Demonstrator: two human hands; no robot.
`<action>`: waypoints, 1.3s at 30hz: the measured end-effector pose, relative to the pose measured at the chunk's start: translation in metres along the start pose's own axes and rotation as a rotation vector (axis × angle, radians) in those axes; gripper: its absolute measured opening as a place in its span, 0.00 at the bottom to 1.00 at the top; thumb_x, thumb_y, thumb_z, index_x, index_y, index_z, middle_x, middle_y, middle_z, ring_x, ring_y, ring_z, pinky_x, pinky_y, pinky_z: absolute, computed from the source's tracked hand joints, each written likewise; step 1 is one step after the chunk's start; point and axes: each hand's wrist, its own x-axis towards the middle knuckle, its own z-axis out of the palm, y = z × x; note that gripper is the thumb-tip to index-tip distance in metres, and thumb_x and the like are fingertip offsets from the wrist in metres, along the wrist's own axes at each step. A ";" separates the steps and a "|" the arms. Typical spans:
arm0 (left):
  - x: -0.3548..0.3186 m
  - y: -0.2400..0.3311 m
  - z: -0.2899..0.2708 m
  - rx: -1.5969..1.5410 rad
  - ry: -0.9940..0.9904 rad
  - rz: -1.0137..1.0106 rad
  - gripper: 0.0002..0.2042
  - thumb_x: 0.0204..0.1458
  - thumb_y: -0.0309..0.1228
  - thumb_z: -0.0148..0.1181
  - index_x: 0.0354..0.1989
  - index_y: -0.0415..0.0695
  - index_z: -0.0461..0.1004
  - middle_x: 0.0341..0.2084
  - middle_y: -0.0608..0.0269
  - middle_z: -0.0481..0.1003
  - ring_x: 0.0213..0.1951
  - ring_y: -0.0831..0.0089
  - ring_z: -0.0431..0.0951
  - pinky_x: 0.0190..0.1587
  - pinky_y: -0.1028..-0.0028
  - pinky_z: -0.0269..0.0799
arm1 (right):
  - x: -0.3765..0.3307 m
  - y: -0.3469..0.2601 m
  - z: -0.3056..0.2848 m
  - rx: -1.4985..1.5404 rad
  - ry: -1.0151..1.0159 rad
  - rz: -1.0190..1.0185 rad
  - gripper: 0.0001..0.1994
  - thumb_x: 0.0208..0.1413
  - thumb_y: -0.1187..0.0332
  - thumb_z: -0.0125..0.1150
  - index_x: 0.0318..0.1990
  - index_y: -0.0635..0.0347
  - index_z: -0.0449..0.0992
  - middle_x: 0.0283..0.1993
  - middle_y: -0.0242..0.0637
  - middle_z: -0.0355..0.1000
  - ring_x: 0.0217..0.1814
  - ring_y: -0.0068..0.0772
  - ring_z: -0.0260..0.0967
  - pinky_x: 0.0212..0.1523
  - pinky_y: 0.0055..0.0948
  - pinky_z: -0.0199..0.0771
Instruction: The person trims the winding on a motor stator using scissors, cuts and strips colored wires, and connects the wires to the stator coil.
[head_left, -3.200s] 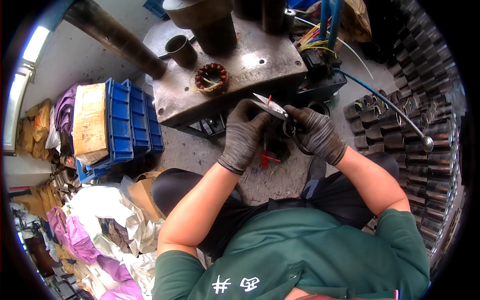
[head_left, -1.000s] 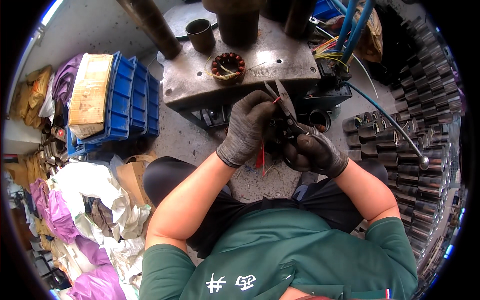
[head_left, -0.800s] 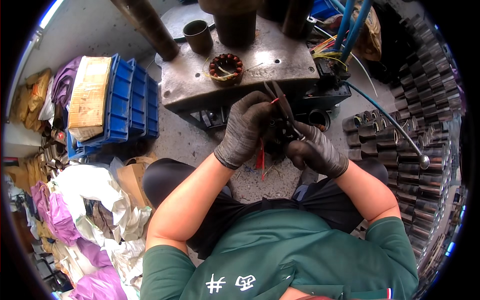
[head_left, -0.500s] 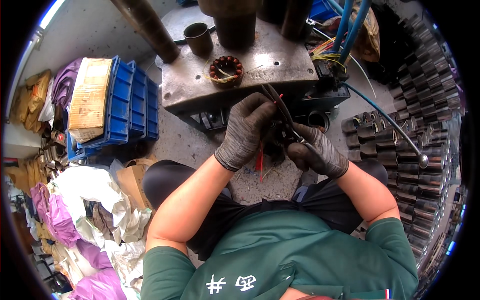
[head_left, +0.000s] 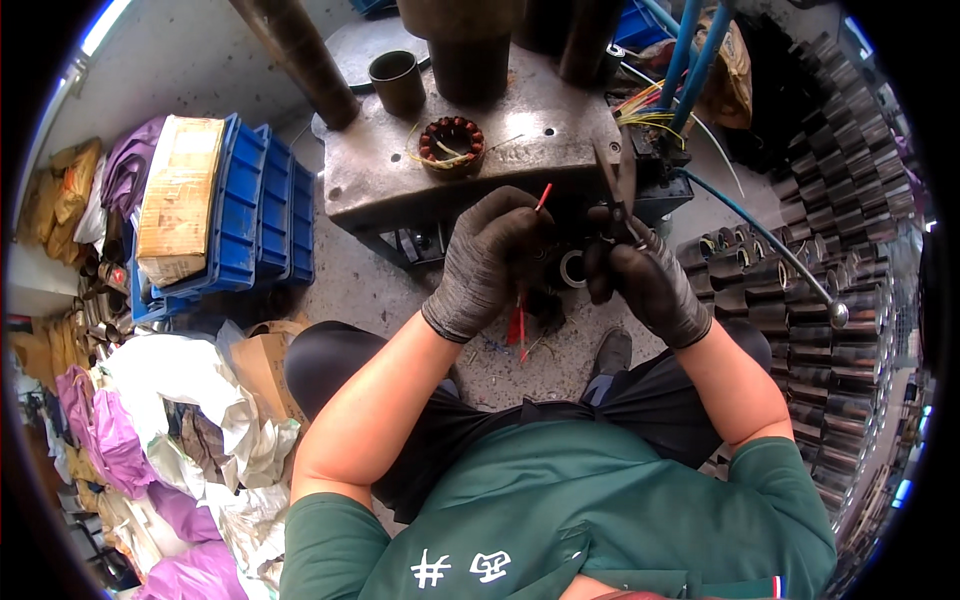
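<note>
Red strand [head_left: 544, 196], head view: it sticks up from our gloved left hand [head_left: 495, 245], held in the air before the near edge of the metal bench [head_left: 515, 120]; our left thumb and forefinger pinch it, with a short length showing above the glove; the other left fingers curl under, and we cannot tell what they press on. Our gloved right hand [head_left: 645, 285] grips dark scissors [head_left: 621, 190] by the handles; its fingers are bent in around them, though how each one sits we cannot tell; the blades stand parted, point away from us, and lie apart from the strand, overlapping the bench's right near corner in view. Below our left hand a red strip [head_left: 521, 330] shows against the floor.

On the bench, a ring of copper-red windings [head_left: 452, 166] lies close to the near edge, thin pale leads loose about it; a dark open cylinder [head_left: 397, 85] stands behind it, toward the far left corner. Off the bench's left edge we note blue crates [head_left: 235, 215], a cardboard box [head_left: 182, 200] touching them; off the right edge runs a blue hose [head_left: 745, 220]; rows of dark metal tubes [head_left: 835, 350] lie beyond it.
</note>
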 end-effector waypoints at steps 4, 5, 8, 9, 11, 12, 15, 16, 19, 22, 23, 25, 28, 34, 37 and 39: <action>0.001 -0.004 -0.004 0.082 -0.024 0.024 0.12 0.60 0.36 0.57 0.40 0.39 0.77 0.20 0.70 0.69 0.21 0.83 0.64 0.25 0.79 0.58 | 0.022 -0.014 -0.010 -0.804 0.196 -0.145 0.34 0.60 0.53 0.73 0.68 0.57 0.67 0.42 0.43 0.80 0.39 0.34 0.79 0.40 0.35 0.79; 0.001 -0.004 -0.002 0.103 -0.034 0.015 0.12 0.60 0.36 0.57 0.41 0.39 0.77 0.21 0.70 0.69 0.21 0.83 0.64 0.25 0.79 0.58 | 0.036 -0.010 -0.031 -0.948 0.216 -0.322 0.35 0.55 0.54 0.77 0.65 0.60 0.70 0.43 0.49 0.82 0.45 0.44 0.82 0.46 0.38 0.80; 0.003 -0.005 -0.001 0.122 -0.034 -0.019 0.12 0.60 0.35 0.57 0.42 0.38 0.77 0.21 0.70 0.69 0.21 0.83 0.65 0.26 0.79 0.59 | 0.082 -0.003 -0.079 -1.108 0.293 -0.220 0.32 0.54 0.58 0.77 0.63 0.61 0.73 0.42 0.50 0.82 0.47 0.49 0.82 0.47 0.39 0.81; 0.004 -0.005 -0.002 0.119 -0.016 -0.042 0.12 0.60 0.35 0.56 0.42 0.38 0.77 0.21 0.70 0.69 0.21 0.83 0.65 0.26 0.79 0.59 | 0.092 -0.006 -0.084 -1.106 0.298 -0.223 0.32 0.54 0.58 0.77 0.63 0.61 0.73 0.42 0.50 0.82 0.47 0.49 0.82 0.47 0.39 0.81; 0.005 -0.006 -0.006 0.190 -0.025 -0.025 0.12 0.61 0.35 0.56 0.42 0.38 0.77 0.21 0.70 0.69 0.21 0.83 0.66 0.26 0.80 0.60 | 0.108 -0.013 -0.087 -1.190 0.356 -0.153 0.27 0.55 0.62 0.76 0.60 0.62 0.77 0.46 0.49 0.82 0.48 0.49 0.81 0.49 0.40 0.80; 0.005 -0.005 -0.007 0.255 -0.032 -0.010 0.12 0.61 0.35 0.57 0.42 0.38 0.77 0.21 0.70 0.69 0.21 0.83 0.66 0.27 0.80 0.61 | 0.110 -0.015 -0.089 -1.187 0.361 -0.158 0.27 0.55 0.62 0.76 0.60 0.62 0.77 0.46 0.49 0.82 0.48 0.49 0.81 0.49 0.40 0.80; 0.001 0.001 -0.006 0.228 -0.058 -0.115 0.10 0.63 0.33 0.57 0.42 0.39 0.78 0.23 0.70 0.71 0.24 0.83 0.69 0.28 0.80 0.64 | 0.103 -0.021 -0.072 -1.057 0.258 -0.429 0.21 0.55 0.67 0.73 0.56 0.63 0.80 0.48 0.47 0.80 0.51 0.49 0.79 0.53 0.40 0.78; -0.002 0.005 -0.009 0.237 -0.043 -0.111 0.10 0.63 0.33 0.57 0.42 0.39 0.78 0.23 0.70 0.71 0.24 0.83 0.69 0.28 0.80 0.64 | 0.096 -0.033 -0.048 -1.044 0.247 -0.438 0.21 0.55 0.67 0.73 0.56 0.63 0.80 0.48 0.47 0.80 0.51 0.49 0.79 0.53 0.40 0.78; -0.006 0.004 -0.018 0.495 -0.200 -0.084 0.08 0.66 0.32 0.58 0.45 0.41 0.78 0.32 0.69 0.76 0.33 0.83 0.73 0.36 0.79 0.71 | 0.066 -0.065 -0.001 -0.979 -0.223 -0.615 0.16 0.56 0.64 0.72 0.48 0.62 0.81 0.40 0.44 0.79 0.45 0.48 0.78 0.48 0.41 0.78; -0.008 0.002 -0.021 0.608 -0.302 -0.054 0.08 0.66 0.32 0.58 0.45 0.40 0.78 0.34 0.67 0.76 0.36 0.80 0.73 0.40 0.77 0.71 | 0.051 -0.062 0.015 -1.446 -0.426 -0.576 0.13 0.57 0.58 0.70 0.40 0.59 0.81 0.35 0.41 0.76 0.40 0.47 0.76 0.42 0.42 0.76; -0.012 0.000 -0.018 0.599 -0.319 0.018 0.09 0.66 0.32 0.59 0.44 0.39 0.77 0.35 0.65 0.76 0.37 0.77 0.72 0.43 0.73 0.72 | 0.047 -0.057 0.016 -1.369 -0.497 -0.582 0.13 0.58 0.57 0.69 0.36 0.58 0.80 0.34 0.41 0.74 0.39 0.47 0.75 0.41 0.42 0.76; -0.016 0.008 -0.016 0.602 -0.363 -0.003 0.09 0.66 0.32 0.59 0.44 0.38 0.77 0.36 0.63 0.76 0.38 0.76 0.72 0.43 0.72 0.72 | 0.044 -0.048 0.015 -1.182 -0.547 -0.617 0.13 0.60 0.58 0.67 0.32 0.58 0.80 0.31 0.41 0.74 0.36 0.49 0.74 0.36 0.42 0.75; -0.015 0.015 -0.014 0.597 -0.459 -0.001 0.08 0.66 0.31 0.59 0.43 0.38 0.76 0.34 0.63 0.76 0.37 0.77 0.73 0.42 0.71 0.73 | 0.030 -0.043 0.019 -0.930 -0.469 -0.417 0.13 0.62 0.59 0.66 0.32 0.58 0.81 0.30 0.44 0.74 0.33 0.52 0.73 0.33 0.40 0.75; -0.022 0.001 -0.002 0.271 -0.423 -0.024 0.09 0.63 0.34 0.62 0.38 0.39 0.77 0.30 0.67 0.75 0.33 0.81 0.72 0.37 0.75 0.71 | 0.011 -0.047 0.034 -0.081 -0.285 0.184 0.15 0.59 0.61 0.67 0.27 0.65 0.78 0.19 0.30 0.68 0.23 0.22 0.67 0.26 0.25 0.64; -0.018 -0.003 0.005 0.207 -0.332 0.004 0.10 0.62 0.35 0.62 0.37 0.40 0.77 0.28 0.68 0.75 0.33 0.80 0.72 0.36 0.75 0.70 | 0.014 -0.023 0.030 0.175 -0.174 0.153 0.15 0.57 0.60 0.66 0.25 0.62 0.76 0.19 0.30 0.67 0.20 0.21 0.59 0.24 0.25 0.58; -0.017 -0.004 0.005 0.173 -0.295 0.014 0.10 0.62 0.35 0.61 0.36 0.40 0.77 0.27 0.68 0.74 0.33 0.80 0.73 0.35 0.75 0.70 | 0.012 -0.020 0.037 0.204 -0.116 0.153 0.16 0.57 0.59 0.65 0.24 0.61 0.74 0.18 0.31 0.66 0.20 0.22 0.59 0.25 0.26 0.58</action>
